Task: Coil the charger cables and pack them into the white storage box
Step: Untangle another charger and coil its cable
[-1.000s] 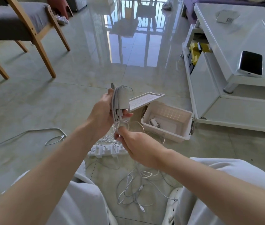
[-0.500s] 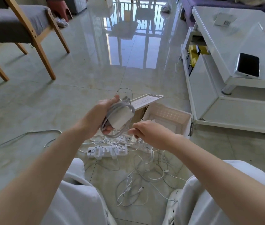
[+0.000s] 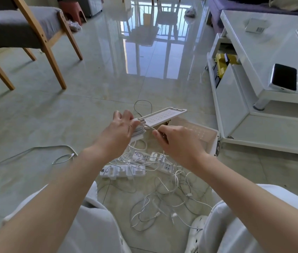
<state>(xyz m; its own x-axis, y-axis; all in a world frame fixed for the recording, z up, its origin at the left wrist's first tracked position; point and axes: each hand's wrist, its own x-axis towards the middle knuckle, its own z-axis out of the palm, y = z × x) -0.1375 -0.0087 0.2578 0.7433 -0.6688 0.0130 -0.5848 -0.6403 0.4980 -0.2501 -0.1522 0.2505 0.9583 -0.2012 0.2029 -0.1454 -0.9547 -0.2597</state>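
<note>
The left hand (image 3: 120, 129), at the centre of the frame, curls its fingers round a white charger (image 3: 137, 137) with its cable (image 3: 149, 127) wound about it. The right hand (image 3: 178, 142), just right of it, pinches the free end of that cable between thumb and forefinger, and the short stretch between the 2 hands is taut. Just behind the hands the white storage box (image 3: 207, 135) sits on the floor with its lid (image 3: 164, 115) raised. Below the hands, loose cables (image 3: 162, 190) tangle over 2 power strips (image 3: 122, 171) on the glossy tiled floor (image 3: 89, 106). A wooden chair (image 3: 40, 33) stands in the upper left. A white table (image 3: 272, 42) at the right carries a phone (image 3: 284, 77).
</note>
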